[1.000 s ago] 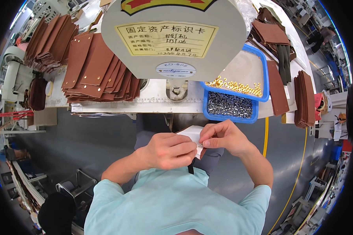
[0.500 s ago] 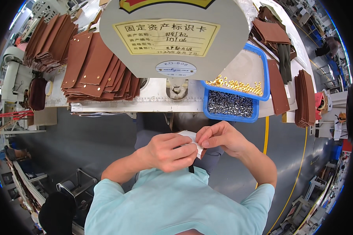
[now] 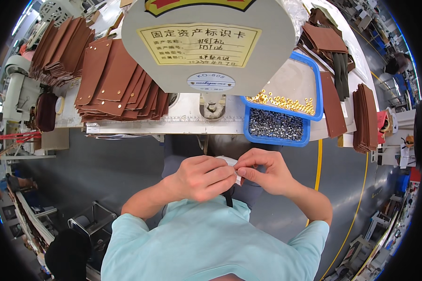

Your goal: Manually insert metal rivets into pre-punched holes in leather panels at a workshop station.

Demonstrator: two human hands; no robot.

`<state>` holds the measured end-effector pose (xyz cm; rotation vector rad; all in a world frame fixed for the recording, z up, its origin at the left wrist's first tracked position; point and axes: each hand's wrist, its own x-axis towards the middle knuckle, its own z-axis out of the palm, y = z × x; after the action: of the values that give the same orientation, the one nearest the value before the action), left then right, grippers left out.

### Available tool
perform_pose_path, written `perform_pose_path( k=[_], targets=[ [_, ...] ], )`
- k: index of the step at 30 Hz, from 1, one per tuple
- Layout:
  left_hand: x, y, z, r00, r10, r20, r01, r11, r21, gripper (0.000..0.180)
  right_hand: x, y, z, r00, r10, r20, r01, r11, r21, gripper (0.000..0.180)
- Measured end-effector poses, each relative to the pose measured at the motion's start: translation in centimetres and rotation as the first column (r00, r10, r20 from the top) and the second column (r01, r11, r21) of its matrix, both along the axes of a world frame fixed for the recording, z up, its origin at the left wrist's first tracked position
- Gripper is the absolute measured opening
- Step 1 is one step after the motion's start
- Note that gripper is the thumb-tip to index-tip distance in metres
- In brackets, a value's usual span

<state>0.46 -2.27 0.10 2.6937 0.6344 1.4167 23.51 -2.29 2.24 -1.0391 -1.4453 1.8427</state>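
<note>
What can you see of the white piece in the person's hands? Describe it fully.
The white piece looks thin, with a pale face towards the camera and a bit of reddish brown at its lower right edge. It may be lined leather, but the material is uncertain. Fingers of the left hand and right hand hold it and cover most of it, hiding its full outline. It is off the table, between the front edge and the shirt.

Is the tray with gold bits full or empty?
Partly full: the blue tray has gold pieces at its near end, its bare base showing beyond.
</note>
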Motion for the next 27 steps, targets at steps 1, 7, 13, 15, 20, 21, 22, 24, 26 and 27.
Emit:
perform_pose_path(
  k=[1, 7, 13, 15, 20, 21, 22, 24, 26, 27],
  targets=[
    [0.0, 0.0, 0.1, 1.0, 0.006, -0.005, -0.006, 1.0, -0.012, 0.016, 0.1, -0.2, -0.1, 1.0, 0.0, 0.0, 0.0, 1.0, 0.001, 0.011],
    [-0.1, -0.3, -0.3, 0.999, 0.035, 0.023, -0.031, 0.984, -0.174, 0.02, 0.4, -0.2, -0.6, 0.983, -0.011, 0.183, -0.066, 0.909, 0.412, 0.019],
    [0.0, -0.7, 0.1, 0.992, 0.047, 0.115, 0.005, 0.909, -0.416, 0.027, 0.2, 0.0, -0.4, 0.981, -0.05, 0.187, -0.066, 0.821, 0.566, 0.026],
    [0.2, -0.9, 0.3, 0.988, 0.044, 0.15, 0.033, 0.879, -0.476, 0.027, 0.5, 0.2, -1.4, 0.968, -0.063, 0.244, -0.101, 0.787, 0.608, 0.036],
    [0.3, -1.0, 0.7, 0.975, 0.087, 0.206, 0.061, 0.783, -0.619, 0.024, 0.0, 0.6, -1.7, 0.967, -0.128, 0.222, -0.069, 0.705, 0.706, 0.031],
    [0.3, -1.0, 0.9, 0.975, 0.088, 0.205, 0.06, 0.784, -0.618, 0.024, -0.2, 0.8, -1.7, 0.953, -0.171, 0.252, -0.084, 0.646, 0.759, 0.028],
    [0.4, -1.1, 1.3, 0.972, 0.114, 0.206, 0.06, 0.727, -0.684, 0.023, -0.4, 0.8, -1.7, 0.953, -0.17, 0.251, -0.085, 0.645, 0.76, 0.028],
    [0.6, -1.0, 1.9, 0.968, 0.142, 0.205, 0.059, 0.667, -0.743, 0.023, -0.8, 0.7, -1.9, 0.936, -0.274, 0.221, -0.068, 0.476, 0.877, 0.027],
    [0.8, -0.7, 2.2, 0.986, 0.162, -0.042, -0.153, 0.774, -0.614, 0.03, -0.8, 0.6, -2.0, 0.935, -0.284, 0.215, -0.072, 0.44, 0.895, 0.029],
    [0.7, -0.6, 2.0, 0.985, 0.165, -0.042, -0.156, 0.775, -0.613, 0.03, -0.8, 0.6, -2.0, 0.932, -0.296, 0.208, -0.075, 0.403, 0.912, 0.031]
  ],
)
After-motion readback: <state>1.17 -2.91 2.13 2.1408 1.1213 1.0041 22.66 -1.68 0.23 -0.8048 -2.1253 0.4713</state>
